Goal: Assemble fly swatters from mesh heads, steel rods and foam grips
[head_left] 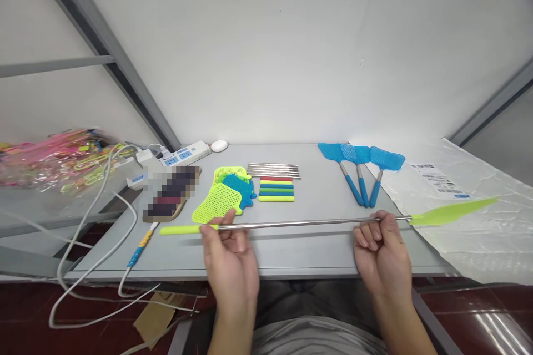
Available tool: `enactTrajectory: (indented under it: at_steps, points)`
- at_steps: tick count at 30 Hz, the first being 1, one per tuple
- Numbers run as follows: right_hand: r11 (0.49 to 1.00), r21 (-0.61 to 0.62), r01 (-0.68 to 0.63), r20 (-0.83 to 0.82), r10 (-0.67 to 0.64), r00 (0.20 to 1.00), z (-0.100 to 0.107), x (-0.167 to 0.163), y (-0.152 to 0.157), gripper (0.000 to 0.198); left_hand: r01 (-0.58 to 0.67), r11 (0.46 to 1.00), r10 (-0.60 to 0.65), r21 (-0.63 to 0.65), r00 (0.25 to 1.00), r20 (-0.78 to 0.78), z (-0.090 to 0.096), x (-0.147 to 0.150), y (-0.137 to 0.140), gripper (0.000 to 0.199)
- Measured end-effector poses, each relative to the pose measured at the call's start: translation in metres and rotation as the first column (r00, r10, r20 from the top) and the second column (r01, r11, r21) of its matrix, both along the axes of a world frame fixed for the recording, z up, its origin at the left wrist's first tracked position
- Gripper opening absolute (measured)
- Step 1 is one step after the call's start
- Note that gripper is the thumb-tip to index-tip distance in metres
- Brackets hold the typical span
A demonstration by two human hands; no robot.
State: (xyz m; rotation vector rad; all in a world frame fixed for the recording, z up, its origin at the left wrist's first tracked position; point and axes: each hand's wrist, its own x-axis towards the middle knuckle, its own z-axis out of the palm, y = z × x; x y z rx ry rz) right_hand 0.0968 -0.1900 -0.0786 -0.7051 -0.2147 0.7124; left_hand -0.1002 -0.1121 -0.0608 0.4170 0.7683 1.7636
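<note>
1. Watching remotely, I see the swatter (291, 224) held nearly level, raised over the front of the table (308, 255), its lime handle (179, 230) to the left and its paddle (453, 212) over the packaging (491, 249).
2. The left hand (233, 260) has thumb and fingers closed where handle meets shaft. The right hand (383, 258) pinches the shaft just short of the paddle, fingers curled.
3. The shaft thins toward the paddle, so I take it for telescopic: uneven pushing could make it slide in suddenly and nip a fingertip.
4. Sideways force between two grips so far apart could, I judge, bend that thin end.
5. Lowering the right side might snag the paddle on the wrinkled packaging; swinging it away from the body could knock the blue swatters (362, 186).
6. Beyond the left hand lie the loose heads (216, 204); a low sweep of the handle could drag them into the rods (272, 170) and coloured grips (276, 191), which might roll.
</note>
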Motion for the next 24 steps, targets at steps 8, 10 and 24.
enactTrajectory:
  at_steps: [8,10,24]
  points:
    - [0.999,-0.030,-0.013,0.019,0.013,1.000,0.003,-0.008,-0.001,0.018,0.276,0.961,-0.274,0.016,0.959,-0.069,-0.012,0.044,-0.032,0.024]
    - [0.999,-0.034,-0.014,0.024,0.015,1.000,0.003,-0.008,-0.001,0.019,0.330,0.944,-0.329,0.006,0.941,-0.074,-0.013,0.050,-0.036,0.023]
    - [0.976,0.091,-0.199,-0.060,0.205,0.977,0.001,0.003,-0.001,0.024,0.204,0.977,-0.197,-0.065,0.975,0.104,-0.008,0.003,0.017,0.021]
